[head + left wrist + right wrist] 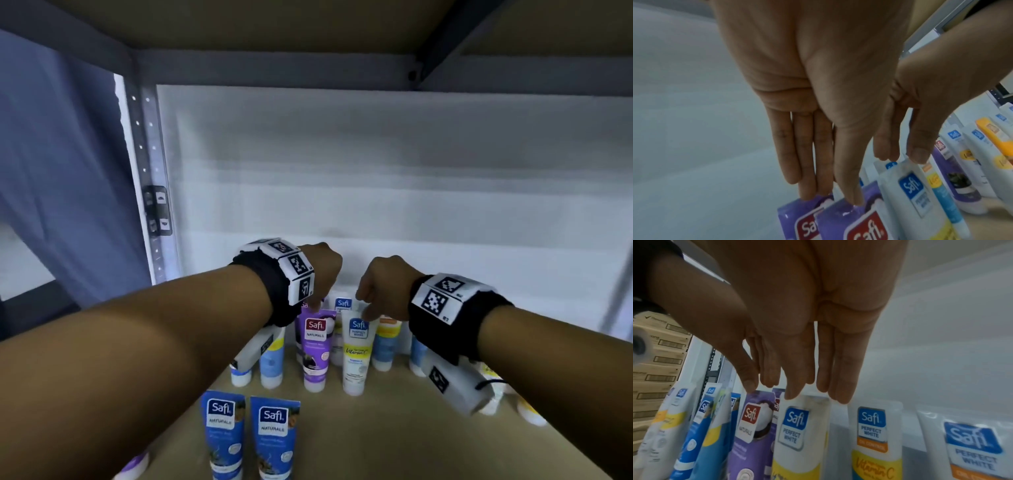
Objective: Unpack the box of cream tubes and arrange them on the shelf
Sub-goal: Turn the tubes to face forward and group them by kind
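Two Safi tubes stand cap-down side by side on the shelf board (394, 445). My left hand (314, 303) reaches down onto the purple tube (317, 346). In the left wrist view my left hand (833, 198) pinches the flat top of that purple tube (838, 217), thumb in front and straight fingers behind, with a second purple tube (793, 216) just behind it. My right hand (365, 308) holds the top edge of the white and yellow tube (356, 353). In the right wrist view my right hand (789, 391) pinches the top of this white tube (797, 434).
More tubes stand in rows against the white back wall (376, 171). Two blue tubes (250, 435) stand nearer the front edge. A metal upright (150, 192) is on the left, an upper shelf (274, 24) overhead. Stacked cardboard boxes (655, 360) sit beyond the shelf.
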{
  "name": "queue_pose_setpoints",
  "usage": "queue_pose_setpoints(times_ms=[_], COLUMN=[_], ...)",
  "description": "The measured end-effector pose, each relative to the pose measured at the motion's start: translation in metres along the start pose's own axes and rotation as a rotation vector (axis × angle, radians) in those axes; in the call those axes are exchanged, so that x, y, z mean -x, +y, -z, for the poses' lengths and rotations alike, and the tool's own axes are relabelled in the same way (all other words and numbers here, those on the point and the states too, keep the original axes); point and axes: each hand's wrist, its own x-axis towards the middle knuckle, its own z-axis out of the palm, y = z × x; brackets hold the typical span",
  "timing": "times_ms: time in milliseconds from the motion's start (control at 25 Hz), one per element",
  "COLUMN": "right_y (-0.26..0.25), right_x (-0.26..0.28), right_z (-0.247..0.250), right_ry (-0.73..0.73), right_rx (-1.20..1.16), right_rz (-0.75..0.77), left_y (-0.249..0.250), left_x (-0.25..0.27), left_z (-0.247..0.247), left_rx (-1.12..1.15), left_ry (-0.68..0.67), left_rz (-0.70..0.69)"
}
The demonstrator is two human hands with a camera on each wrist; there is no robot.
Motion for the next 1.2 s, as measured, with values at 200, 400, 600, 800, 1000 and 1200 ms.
queue_pose_setpoints(times_ms=[200,400,600,800,1000,1200], right_y=[0.0,-0.004,-0.012,-0.035,-0.07,-0.1], right_x=[-0.014,-0.01,0.011,0.049,0.099,0.145], right_z=[-0.012,-0.01,0.026,0.085,0.13,0.136], right_ry=[-0.049,-0.003,0.127,0.271,0.319,0.323], right_rx=[-0.017,-0.031,-0.055,0.023,0.014,-0.017], right_rz=[0.003,0.004,0.004,0.063,0.046,0.065], left_y=[0.008,0.009,0.008,0.005,0.012,0.017], left_x=[-0.003,0.005,0.033,0.082,0.15,0.209], left_z=[-0.014,-0.001,0.04,0.094,0.138,0.142], left_rx=[0.001,0.024,-0.007,-0.103,-0.093,-0.057], left_ry=[-0.027,-0.009,0.09,0.222,0.294,0.29], left_rz=[0.0,-0.019,-0.028,-0.053,0.009,0.033])
